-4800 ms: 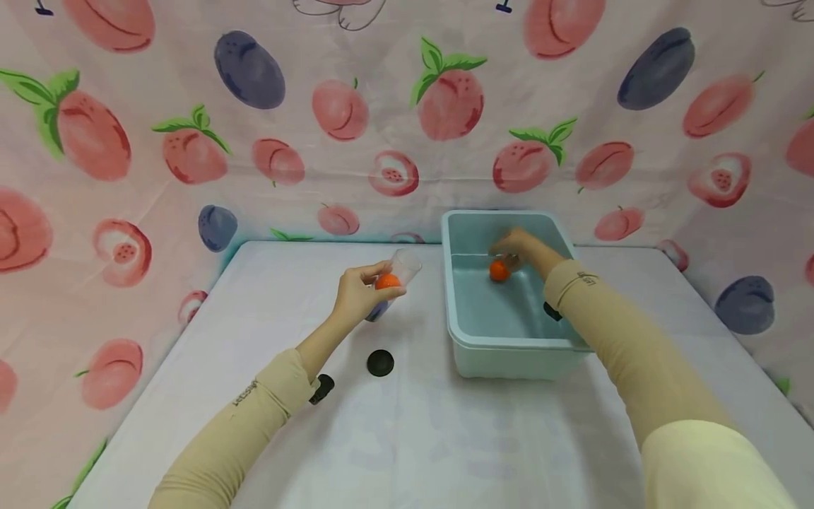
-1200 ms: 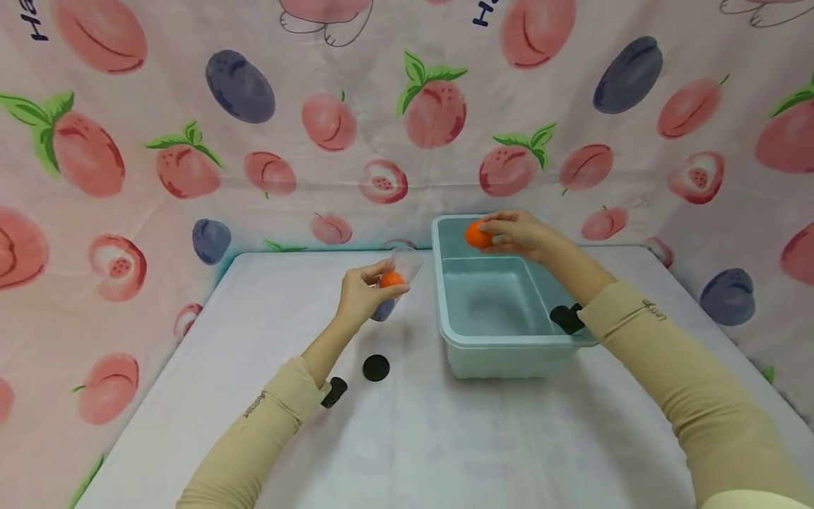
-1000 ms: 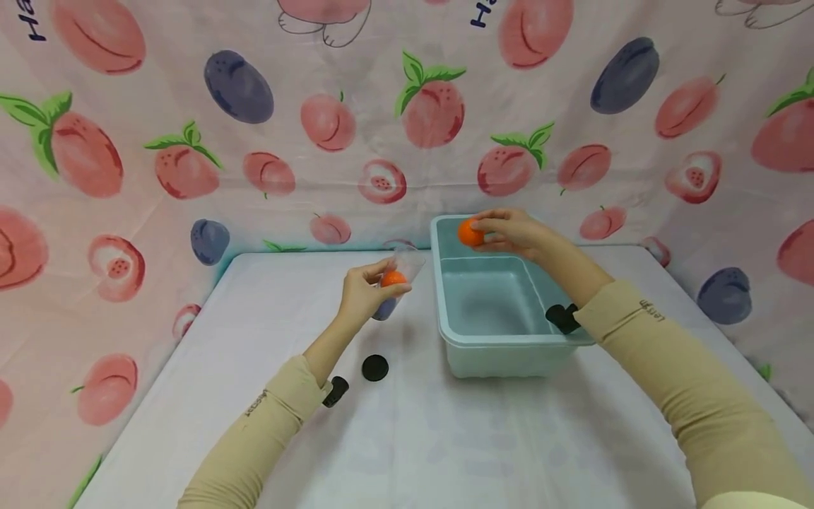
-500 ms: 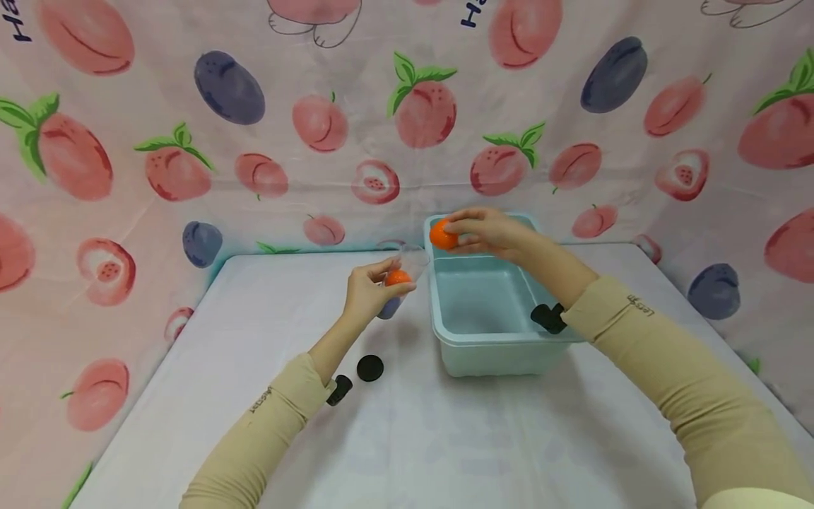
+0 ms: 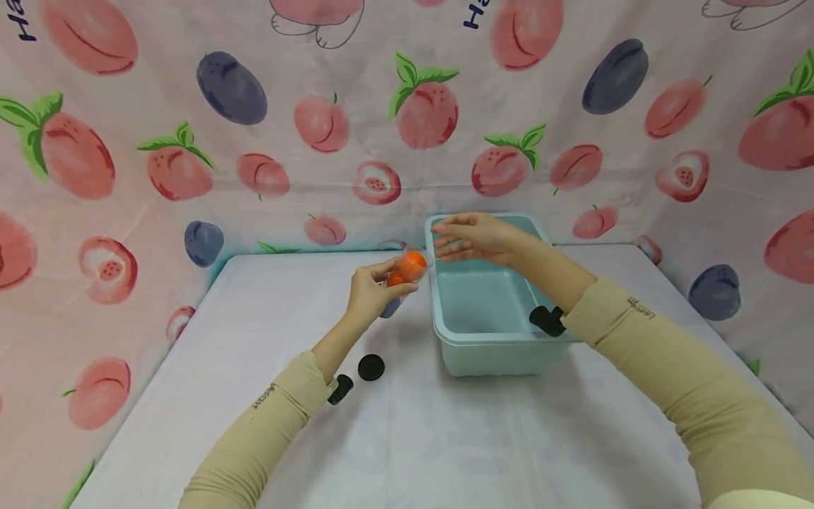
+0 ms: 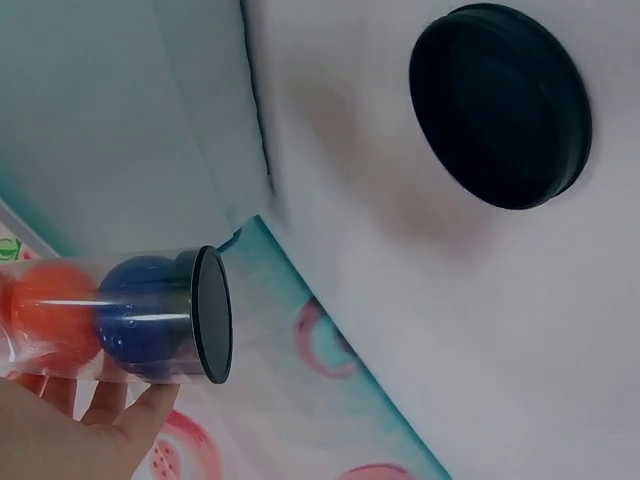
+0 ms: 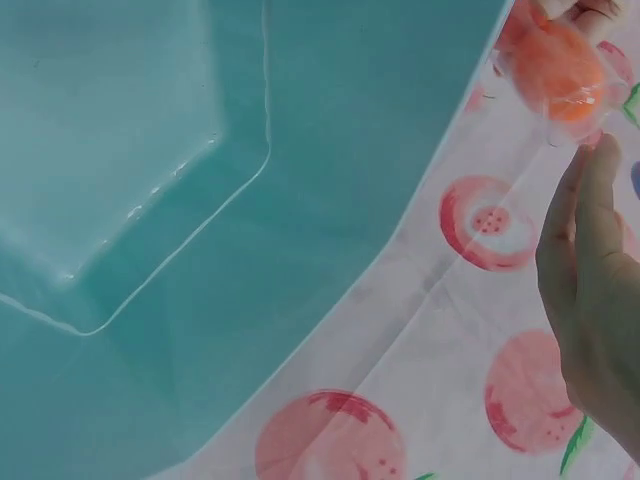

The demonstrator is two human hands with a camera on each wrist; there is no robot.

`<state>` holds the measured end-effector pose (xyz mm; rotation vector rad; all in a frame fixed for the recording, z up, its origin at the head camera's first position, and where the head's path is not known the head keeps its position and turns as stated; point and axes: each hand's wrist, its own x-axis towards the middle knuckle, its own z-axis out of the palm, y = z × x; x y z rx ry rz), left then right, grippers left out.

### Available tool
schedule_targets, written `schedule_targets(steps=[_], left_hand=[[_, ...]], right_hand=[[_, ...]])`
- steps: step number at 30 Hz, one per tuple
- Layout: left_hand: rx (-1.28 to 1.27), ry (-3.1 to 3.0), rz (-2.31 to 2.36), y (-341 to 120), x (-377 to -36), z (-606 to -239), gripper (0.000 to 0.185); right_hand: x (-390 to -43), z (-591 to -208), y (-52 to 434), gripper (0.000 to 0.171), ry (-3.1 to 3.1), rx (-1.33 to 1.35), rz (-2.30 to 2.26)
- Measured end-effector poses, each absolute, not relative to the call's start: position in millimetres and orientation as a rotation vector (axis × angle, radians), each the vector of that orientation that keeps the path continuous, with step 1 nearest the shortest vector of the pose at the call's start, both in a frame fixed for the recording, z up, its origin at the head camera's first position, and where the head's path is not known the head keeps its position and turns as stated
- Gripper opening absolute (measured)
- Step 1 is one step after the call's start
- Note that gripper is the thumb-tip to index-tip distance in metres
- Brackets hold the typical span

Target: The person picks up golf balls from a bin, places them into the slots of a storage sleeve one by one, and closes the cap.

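Backdrop: fruit-print cloth behind white table (image 5: 445, 438).
L hand (image 5: 372, 293): fingers curled round clear tube (image 6: 120, 315), tilted; orange ball (image 5: 414, 264) at its mouth, just past fingertips.
R hand (image 5: 477, 237): fingers straight, apart, holding nothing, beside tube mouth, above tub (image 5: 502, 346).
Cap (image 5: 371, 367): on table near L wrist.

Table (image 5: 407, 452) has a pale lilac-white cloth over it, tucked against fruit-print fabric walls on three sides. Teal plastic tub (image 5: 490, 353) sits on it right of centre, towards the back (water inside, per the right wrist view). Round black lid (image 5: 371, 367) lies flat on the cloth, left of the tub and nearer the front.
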<state>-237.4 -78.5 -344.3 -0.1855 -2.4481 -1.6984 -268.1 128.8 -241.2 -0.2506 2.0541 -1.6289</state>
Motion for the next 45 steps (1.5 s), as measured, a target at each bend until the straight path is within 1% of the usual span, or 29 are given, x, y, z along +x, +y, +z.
schedule_targets(steps=[13,20,30,38,42,45], left_hand=[[-0.151,-2.456,-1.714,-88,-238,-350,0.052],[-0.144,-2.454,-1.696,-93,-239,-348,0.052],[-0.106,-2.391,-1.762,-104,-239,-343,0.056],[0.0,-2.412,-1.741,-119,-233,-350,0.061],[0.024,-2.406,-1.745,-127,-229,-356,0.057],[0.029,-2.391,-1.748,-131,-227,-360,0.056]], right_hand=[[-250,-237,120,0.037,2.068,-0.326,-1.574],[-240,-236,115,0.039,2.053,-0.372,-1.588],[-223,-240,108,0.032,2.014,-0.421,-1.67],[-209,-253,95,0.023,2.075,-0.382,-1.772],[-201,-262,90,0.025,2.05,-0.415,-1.712],[-195,-267,89,0.028,2.017,-0.488,-1.635]])
